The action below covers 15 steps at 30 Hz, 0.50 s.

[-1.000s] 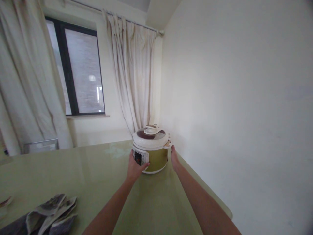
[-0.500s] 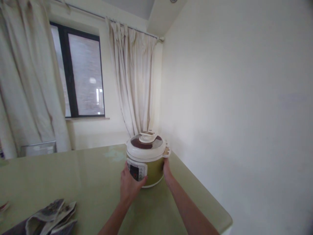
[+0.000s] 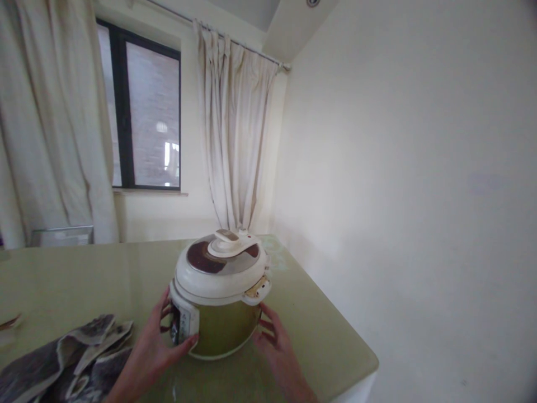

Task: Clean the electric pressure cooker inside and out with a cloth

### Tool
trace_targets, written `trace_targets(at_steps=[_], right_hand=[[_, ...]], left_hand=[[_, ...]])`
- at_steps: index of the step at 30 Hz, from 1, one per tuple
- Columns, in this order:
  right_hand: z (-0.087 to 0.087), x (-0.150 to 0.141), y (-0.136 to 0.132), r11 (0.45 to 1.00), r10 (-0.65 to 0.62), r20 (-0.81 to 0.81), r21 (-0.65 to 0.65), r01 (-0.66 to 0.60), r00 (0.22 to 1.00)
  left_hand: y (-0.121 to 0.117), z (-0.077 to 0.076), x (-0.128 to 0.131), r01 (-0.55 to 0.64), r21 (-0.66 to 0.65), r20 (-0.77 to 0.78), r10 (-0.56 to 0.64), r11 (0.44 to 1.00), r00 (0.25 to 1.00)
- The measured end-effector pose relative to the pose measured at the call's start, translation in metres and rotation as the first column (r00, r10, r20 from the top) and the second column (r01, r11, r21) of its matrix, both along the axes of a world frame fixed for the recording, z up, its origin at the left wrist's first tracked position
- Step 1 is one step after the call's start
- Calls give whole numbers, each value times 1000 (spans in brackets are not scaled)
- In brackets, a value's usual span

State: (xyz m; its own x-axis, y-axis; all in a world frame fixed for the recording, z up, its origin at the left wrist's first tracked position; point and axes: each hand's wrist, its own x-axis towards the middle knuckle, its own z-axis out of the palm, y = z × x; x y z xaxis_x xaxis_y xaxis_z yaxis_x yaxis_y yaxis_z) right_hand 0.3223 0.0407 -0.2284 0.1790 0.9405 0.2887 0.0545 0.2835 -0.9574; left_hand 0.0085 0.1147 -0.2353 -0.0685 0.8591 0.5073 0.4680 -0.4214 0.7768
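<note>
An electric pressure cooker [image 3: 222, 327] with a green body, a white and brown lid and a control panel stands on the green tabletop [image 3: 310, 341]. My left hand [image 3: 157, 347] grips its panel side, the thumb at the panel's lower corner and the fingers round the far edge. On the opposite side, my right hand [image 3: 274, 338] presses its fingers against the lower body, under the white side handle. The lid is on. Its panel now faces left toward my left hand.
A crumpled grey cloth [image 3: 79, 355] lies left of my left forearm. A small reddish and white item [image 3: 10, 327] sits at the table's left edge. The wall [image 3: 398, 224] runs along the right side; curtains [image 3: 235, 134] and a window [image 3: 153, 117] are behind.
The pressure cooker has come toward me and to the left along the table, and has turned so its panel faces further left. Both hands have moved with it.
</note>
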Motion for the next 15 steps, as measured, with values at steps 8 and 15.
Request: trace_targets(at_steps=[8,15], right_hand=[[168,-1,38,912,-248,314,395,111,917],[256,-97,107,943,-323,895,333,21,307]], left_hand=[[-8,-9,15,51,3,119,-51,999,992],[-18,-12,17,6,-11,150,-4,1000,989]])
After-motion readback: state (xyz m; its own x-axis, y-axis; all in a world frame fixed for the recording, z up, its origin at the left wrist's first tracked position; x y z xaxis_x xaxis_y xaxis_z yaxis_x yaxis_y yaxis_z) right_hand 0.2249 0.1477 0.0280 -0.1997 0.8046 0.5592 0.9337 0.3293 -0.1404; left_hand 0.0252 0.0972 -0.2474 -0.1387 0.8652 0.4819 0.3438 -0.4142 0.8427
